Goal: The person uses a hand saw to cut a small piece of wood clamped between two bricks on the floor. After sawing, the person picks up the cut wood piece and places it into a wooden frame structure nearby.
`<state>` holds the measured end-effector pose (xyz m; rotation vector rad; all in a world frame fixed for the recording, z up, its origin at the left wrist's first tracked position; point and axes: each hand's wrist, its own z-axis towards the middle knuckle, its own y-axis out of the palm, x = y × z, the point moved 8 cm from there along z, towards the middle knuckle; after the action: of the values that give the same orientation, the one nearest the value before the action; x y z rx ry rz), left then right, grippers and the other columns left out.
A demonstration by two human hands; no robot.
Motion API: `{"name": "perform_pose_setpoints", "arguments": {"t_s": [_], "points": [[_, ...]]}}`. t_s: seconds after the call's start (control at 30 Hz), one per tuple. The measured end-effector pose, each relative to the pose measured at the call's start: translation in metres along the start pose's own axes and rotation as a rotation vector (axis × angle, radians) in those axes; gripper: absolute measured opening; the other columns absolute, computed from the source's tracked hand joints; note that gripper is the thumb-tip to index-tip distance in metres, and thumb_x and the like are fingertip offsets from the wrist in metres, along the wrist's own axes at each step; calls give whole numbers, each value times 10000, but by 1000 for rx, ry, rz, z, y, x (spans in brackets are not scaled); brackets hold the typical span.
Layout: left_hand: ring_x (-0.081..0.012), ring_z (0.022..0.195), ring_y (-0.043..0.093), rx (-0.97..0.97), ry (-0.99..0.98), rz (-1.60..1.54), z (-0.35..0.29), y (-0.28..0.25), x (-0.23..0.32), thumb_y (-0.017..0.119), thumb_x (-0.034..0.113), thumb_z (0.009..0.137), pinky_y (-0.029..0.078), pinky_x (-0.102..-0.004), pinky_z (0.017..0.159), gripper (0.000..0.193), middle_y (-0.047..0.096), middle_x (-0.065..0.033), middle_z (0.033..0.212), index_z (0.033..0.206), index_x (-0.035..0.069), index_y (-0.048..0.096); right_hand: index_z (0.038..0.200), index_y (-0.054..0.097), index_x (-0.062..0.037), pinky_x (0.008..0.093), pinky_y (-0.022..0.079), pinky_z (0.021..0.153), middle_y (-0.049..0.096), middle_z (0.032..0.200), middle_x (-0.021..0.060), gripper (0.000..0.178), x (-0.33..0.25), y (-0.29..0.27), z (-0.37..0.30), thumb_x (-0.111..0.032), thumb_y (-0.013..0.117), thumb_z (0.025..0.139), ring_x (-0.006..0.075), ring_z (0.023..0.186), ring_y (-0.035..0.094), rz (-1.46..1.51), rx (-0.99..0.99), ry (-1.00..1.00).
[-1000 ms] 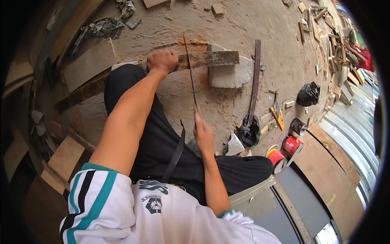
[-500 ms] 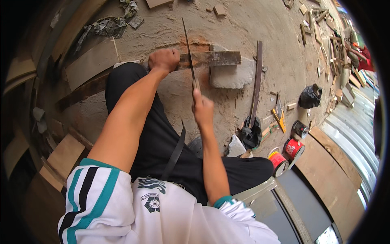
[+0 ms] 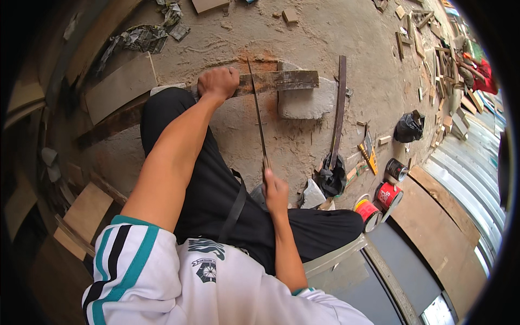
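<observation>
A long dark wooden plank [image 3: 299, 79] lies crosswise in front of me, its right end resting on a pale block [image 3: 307, 104]. My left hand [image 3: 218, 83] is closed over the plank and presses on it just left of the cut. In my right hand [image 3: 275, 190] is the handle of a handsaw [image 3: 258, 118], held close to my lap. The saw blade lies across the plank, with its tip a little beyond the far edge. Reddish sawdust [image 3: 264, 56] is scattered on the ground behind the plank.
To the right lie a long dark wooden strip [image 3: 339, 103], a yellow-handled saw [image 3: 370, 156] and a black plastic bag [image 3: 410, 127]. Red cans [image 3: 389, 195] stand near my right knee. A plywood sheet [image 3: 122, 88] lies at left. Far right, a person in red [image 3: 485, 76] is beside wood scraps.
My right hand has pulled the saw back toward my body, so less blade reaches past the plank. My left hand stays in place on the wood.
</observation>
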<state>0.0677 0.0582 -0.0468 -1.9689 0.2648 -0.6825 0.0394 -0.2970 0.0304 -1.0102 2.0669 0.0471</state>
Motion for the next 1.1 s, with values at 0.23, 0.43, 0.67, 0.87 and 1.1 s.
{"name": "perform_pose_setpoints", "arguments": {"t_s": [0.23, 0.43, 0.67, 0.87, 1.1], "points": [[-399, 633, 660, 107, 77, -11, -2, 2, 8, 350, 386, 965, 524, -524, 649, 584, 670, -219, 688, 725, 0, 717, 637, 518, -19, 293, 332, 500, 455, 553, -7, 555, -57, 32, 85, -432, 531, 1006, 87, 538, 412, 36, -53, -140], [-405, 656, 669, -2, 11, 5, -1, 2, 1, 341, 386, 965, 531, -527, 683, 587, 676, -220, 700, 728, 10, 724, 610, 515, -16, 306, 329, 495, 440, 538, -7, 575, 7, -7, -10, -441, 548, 996, 94, 531, 398, -17, -6, 12], [-427, 760, 680, 27, 27, 10, 1, 2, 6, 337, 396, 965, 530, -517, 747, 582, 691, -250, 793, 817, 2, 739, 621, 524, 3, 313, 351, 508, 457, 539, 23, 593, -47, 24, 82, -464, 560, 984, 108, 535, 423, 33, -49, -148], [-406, 666, 672, 113, 33, 64, 0, 1, 3, 358, 387, 965, 530, -521, 686, 576, 686, -223, 725, 763, 3, 736, 683, 580, 42, 368, 390, 543, 493, 547, 108, 583, -6, -6, 11, -457, 553, 983, 159, 544, 448, -138, -6, -26], [-436, 766, 682, 57, 11, 78, 1, 0, 4, 352, 397, 957, 535, -515, 718, 572, 698, -247, 812, 826, 1, 744, 791, 624, 49, 388, 396, 545, 512, 582, 176, 507, -31, 4, 26, -418, 568, 980, 179, 540, 449, -89, 10, -144]]}}
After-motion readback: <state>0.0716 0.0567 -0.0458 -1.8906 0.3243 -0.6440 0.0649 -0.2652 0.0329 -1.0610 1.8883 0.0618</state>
